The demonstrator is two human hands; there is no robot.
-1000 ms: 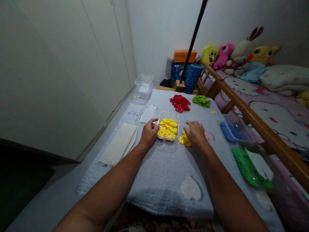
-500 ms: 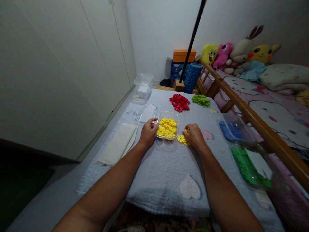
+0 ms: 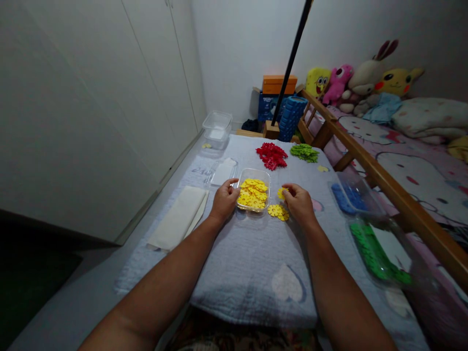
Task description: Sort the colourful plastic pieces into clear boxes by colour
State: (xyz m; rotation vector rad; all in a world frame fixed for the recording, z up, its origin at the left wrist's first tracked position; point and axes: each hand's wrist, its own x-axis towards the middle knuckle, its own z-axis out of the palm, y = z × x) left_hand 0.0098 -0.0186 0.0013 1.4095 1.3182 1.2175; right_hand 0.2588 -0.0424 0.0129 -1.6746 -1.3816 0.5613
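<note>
A clear plastic box (image 3: 269,176) holding several yellow flower-shaped pieces (image 3: 253,192) sits in the middle of the grey cloth (image 3: 248,263). My left hand (image 3: 224,200) curls against the box's left wall, fingers closed on its rim. Just right of the box, my right hand (image 3: 300,202) pinches one yellow piece (image 3: 281,193) lifted a little off the cloth. A small heap of loose yellow pieces (image 3: 278,212) lies below that hand.
Red pieces (image 3: 272,155) and green pieces (image 3: 304,152) lie in heaps further back. Boxes of blue pieces (image 3: 349,195) and green pieces (image 3: 376,253) stand at the right by a wooden bed rail (image 3: 383,187). A lid (image 3: 223,171), an empty box (image 3: 218,127) and a white sheet (image 3: 181,217) lie left.
My right hand has risen from the loose yellow heap with one piece pinched in its fingers. My left hand has stayed on the box.
</note>
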